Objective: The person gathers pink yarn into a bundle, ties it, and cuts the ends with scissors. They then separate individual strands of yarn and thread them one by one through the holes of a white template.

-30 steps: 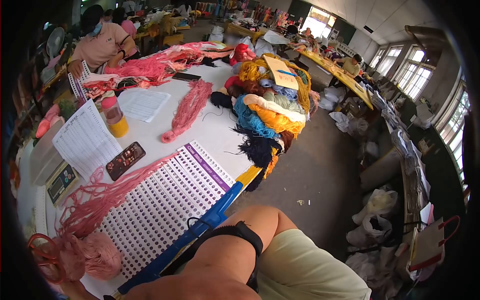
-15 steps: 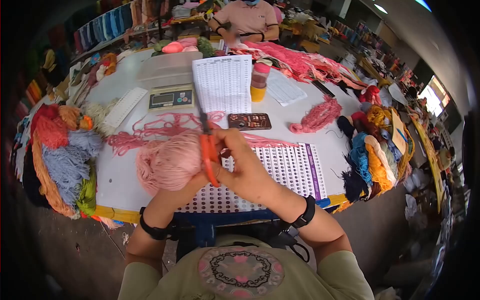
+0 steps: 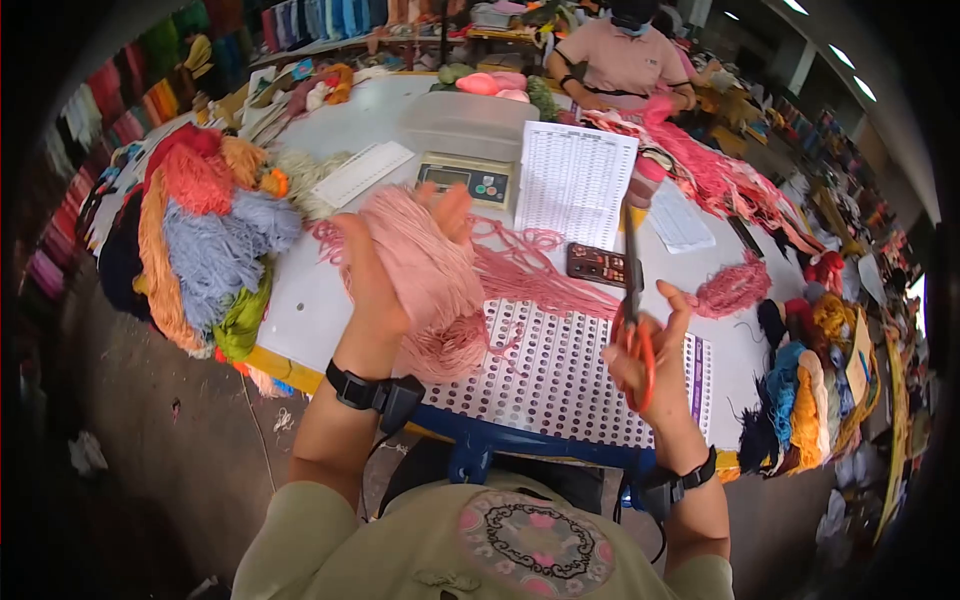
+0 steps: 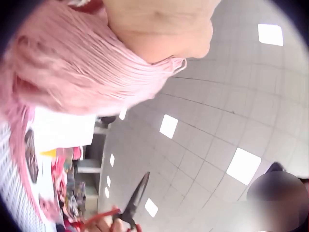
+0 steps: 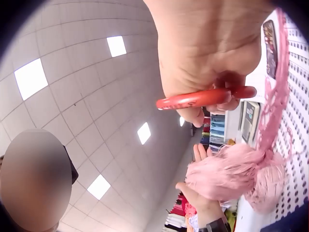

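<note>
A skein of pale pink yarn [image 3: 425, 255] sits between the thumb and fingers of my left hand [image 3: 375, 290], above the white table. Its lower part hangs bunched over the punched card sheet [image 3: 560, 375]. In the left wrist view, the yarn strands [image 4: 91, 63] lie smooth against the hand. My right hand [image 3: 655, 375] holds red-handled scissors [image 3: 632, 290] to the right of the skein, dark blades pointing up and away from me. In the right wrist view, a red handle loop [image 5: 193, 100] crosses the fingers. Loose pink strands [image 3: 550, 280] lie across the top of the card sheet.
Beyond the card sheet are a digital scale [image 3: 465, 185], a printed list [image 3: 575, 180] and a phone [image 3: 597, 264]. Yarn heaps hang over the left [image 3: 215, 240] and right [image 3: 800, 390] table edges. Across the table, a masked person [image 3: 625, 65] handles pink yarn.
The head view has swung from the right side to face the table. Half a second ago the hands were together at the skein; now the right hand and scissors are apart to the right.
</note>
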`<state>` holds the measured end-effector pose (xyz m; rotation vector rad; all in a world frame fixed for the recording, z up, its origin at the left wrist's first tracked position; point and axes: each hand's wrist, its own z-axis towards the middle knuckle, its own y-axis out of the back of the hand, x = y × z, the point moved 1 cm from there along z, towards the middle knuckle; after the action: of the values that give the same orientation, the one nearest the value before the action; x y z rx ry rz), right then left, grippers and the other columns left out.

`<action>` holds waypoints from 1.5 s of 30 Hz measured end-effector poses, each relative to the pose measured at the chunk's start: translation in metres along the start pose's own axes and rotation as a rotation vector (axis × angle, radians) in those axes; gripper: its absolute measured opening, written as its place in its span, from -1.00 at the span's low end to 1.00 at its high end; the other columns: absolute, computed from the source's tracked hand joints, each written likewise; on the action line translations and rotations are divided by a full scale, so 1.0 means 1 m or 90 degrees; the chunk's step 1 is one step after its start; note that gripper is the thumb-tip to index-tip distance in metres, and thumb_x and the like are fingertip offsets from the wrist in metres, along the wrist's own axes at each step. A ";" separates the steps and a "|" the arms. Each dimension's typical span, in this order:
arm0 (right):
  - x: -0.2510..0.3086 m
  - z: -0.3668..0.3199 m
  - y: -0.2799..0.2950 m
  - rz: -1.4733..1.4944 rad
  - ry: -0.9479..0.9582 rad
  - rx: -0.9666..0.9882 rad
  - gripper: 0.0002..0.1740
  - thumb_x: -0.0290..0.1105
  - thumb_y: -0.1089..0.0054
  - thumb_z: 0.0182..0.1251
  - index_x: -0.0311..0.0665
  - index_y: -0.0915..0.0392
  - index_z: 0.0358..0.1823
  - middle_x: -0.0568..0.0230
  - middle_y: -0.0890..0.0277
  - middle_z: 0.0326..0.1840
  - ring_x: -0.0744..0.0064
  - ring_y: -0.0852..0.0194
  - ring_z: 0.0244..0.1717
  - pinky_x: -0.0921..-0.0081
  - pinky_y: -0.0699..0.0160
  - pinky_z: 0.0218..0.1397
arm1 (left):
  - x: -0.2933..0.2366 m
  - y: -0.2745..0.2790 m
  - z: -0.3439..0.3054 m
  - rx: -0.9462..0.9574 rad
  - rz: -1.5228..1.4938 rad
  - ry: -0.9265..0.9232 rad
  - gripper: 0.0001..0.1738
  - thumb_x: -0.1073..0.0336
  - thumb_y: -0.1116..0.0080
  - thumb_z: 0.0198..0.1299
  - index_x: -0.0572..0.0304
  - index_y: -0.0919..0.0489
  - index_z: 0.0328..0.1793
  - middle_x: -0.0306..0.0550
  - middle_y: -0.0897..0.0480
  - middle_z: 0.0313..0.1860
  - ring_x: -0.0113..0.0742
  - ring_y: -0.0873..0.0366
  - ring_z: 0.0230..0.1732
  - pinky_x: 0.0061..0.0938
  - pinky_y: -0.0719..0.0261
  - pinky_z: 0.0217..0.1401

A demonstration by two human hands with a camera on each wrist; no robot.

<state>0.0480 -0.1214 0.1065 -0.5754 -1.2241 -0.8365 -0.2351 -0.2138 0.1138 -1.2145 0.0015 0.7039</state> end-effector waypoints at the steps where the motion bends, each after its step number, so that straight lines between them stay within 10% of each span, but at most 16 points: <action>1: 0.006 -0.008 -0.009 0.081 -0.077 0.018 0.06 -0.71 -0.23 0.04 -0.07 0.24 0.49 0.35 -0.32 -0.39 0.63 -0.33 -0.54 0.70 -0.36 -0.56 | 0.005 0.000 -0.005 -0.040 0.023 0.038 0.07 -0.52 0.16 0.12 0.34 -0.20 0.40 0.25 -0.24 0.44 0.07 -0.16 0.47 -0.07 -0.14 0.49; 6: 0.001 -0.020 -0.028 0.199 -0.180 0.297 -0.29 -0.66 -0.05 0.15 -0.25 -0.15 0.40 0.26 -0.51 -0.14 0.54 -0.45 -0.27 0.57 -0.46 -0.11 | 0.036 -0.011 -0.010 -0.052 -0.125 0.105 0.07 -0.52 0.19 0.14 0.39 -0.24 0.37 0.28 -0.31 0.38 0.09 -0.23 0.43 -0.07 -0.17 0.48; 10: 0.003 -0.026 -0.032 0.076 -0.164 0.321 -0.44 -0.10 -0.29 0.27 -0.30 -0.41 0.15 0.47 -0.38 -0.43 0.75 -0.24 -0.54 0.78 -0.19 -0.50 | 0.045 -0.008 -0.010 -0.025 -0.133 0.142 0.06 -0.47 0.24 0.21 0.45 -0.15 0.44 0.24 -0.38 0.33 0.03 -0.33 0.37 -0.10 -0.28 0.43; 17: -0.010 -0.030 -0.030 0.017 -0.169 0.354 -0.32 0.12 -0.22 0.26 -0.36 -0.43 0.11 0.52 -0.34 -0.53 0.76 -0.26 -0.56 0.79 -0.17 -0.52 | 0.045 -0.008 -0.009 -0.058 -0.174 0.143 -0.01 -0.43 0.23 0.24 0.43 -0.25 0.37 0.17 -0.52 0.16 -0.03 -0.48 0.24 -0.15 -0.40 0.34; 26: -0.007 -0.027 -0.031 0.053 -0.187 0.306 -0.38 0.02 -0.28 0.26 -0.35 -0.41 0.10 0.53 -0.32 -0.56 0.79 -0.14 -0.67 0.81 -0.10 -0.60 | 0.060 -0.011 -0.017 -0.061 -0.119 0.210 -0.08 -0.42 0.17 0.23 0.37 -0.32 0.28 0.22 -0.51 0.15 0.00 -0.49 0.18 -0.15 -0.42 0.32; 30: 0.001 -0.020 -0.043 0.041 -0.141 0.232 -0.52 -0.47 -0.37 0.17 -0.25 -0.43 0.12 0.46 -0.40 -0.42 0.72 -0.29 -0.46 0.72 -0.28 -0.36 | 0.070 -0.003 -0.017 -0.094 -0.065 0.220 -0.11 -0.39 0.18 0.26 0.29 -0.26 0.36 0.21 -0.46 0.22 -0.01 -0.44 0.24 -0.16 -0.43 0.30; 34: 0.009 0.005 -0.066 -0.208 0.277 0.192 -0.39 -0.71 -0.21 -0.01 -0.26 -0.36 0.16 0.17 -0.48 -0.18 0.40 -0.46 -0.35 0.48 -0.48 -0.25 | 0.085 -0.006 -0.017 -0.097 0.033 0.258 -0.09 -0.42 0.22 0.25 0.17 -0.17 0.46 0.15 -0.33 0.39 -0.01 -0.22 0.43 -0.08 -0.28 0.43; 39: 0.011 -0.008 -0.055 -0.293 0.184 0.217 -0.45 -0.58 -0.28 0.10 -0.22 -0.35 0.17 0.13 -0.56 -0.23 0.24 -0.62 -0.33 0.41 -0.57 -0.22 | 0.072 -0.019 -0.006 -0.109 0.146 0.131 -0.08 -0.40 0.25 0.29 0.30 -0.18 0.42 0.20 -0.33 0.38 -0.03 -0.33 0.36 -0.16 -0.26 0.44; 45: 0.044 -0.092 0.080 -0.091 -0.253 0.101 -0.54 -0.54 -0.30 0.05 -0.31 -0.42 0.03 0.45 -0.35 -0.41 0.61 -0.35 -0.38 0.65 -0.36 -0.28 | 0.016 -0.002 0.018 -0.142 0.101 -0.003 -0.13 -0.33 0.17 0.31 0.37 -0.21 0.39 0.23 -0.42 0.29 -0.03 -0.38 0.31 -0.24 -0.34 0.37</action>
<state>0.1704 -0.1564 0.1290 -0.5454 -1.6952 -0.7552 -0.2285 -0.1907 0.1163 -1.4380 0.0151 0.8625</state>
